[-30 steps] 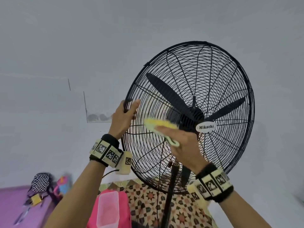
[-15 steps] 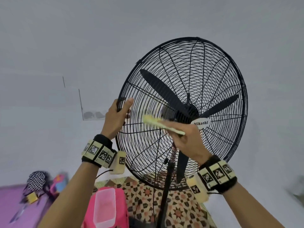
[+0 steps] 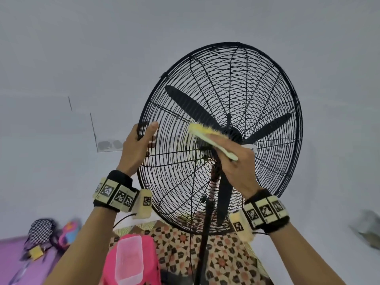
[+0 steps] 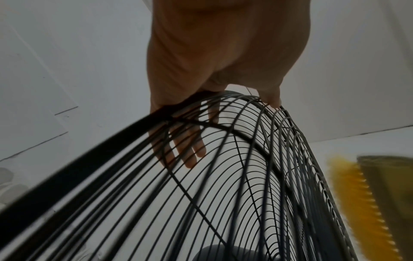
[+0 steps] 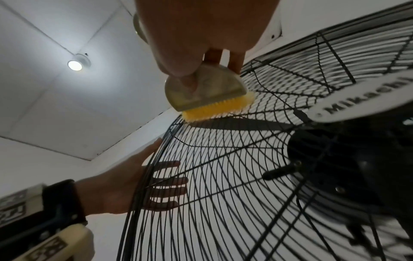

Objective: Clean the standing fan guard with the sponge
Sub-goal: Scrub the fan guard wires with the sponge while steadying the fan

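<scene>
Right hand [image 3: 236, 167] grip holds sponge [image 3: 207, 134] on fan guard [image 3: 267, 89] centre-left — long axis toward rim; left hand [image 3: 135, 149] grip clasps the rim.

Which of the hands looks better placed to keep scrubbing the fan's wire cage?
Right hand: it holds the yellow scrubber against the guard near the hub. Left hand grips the rim.
</scene>
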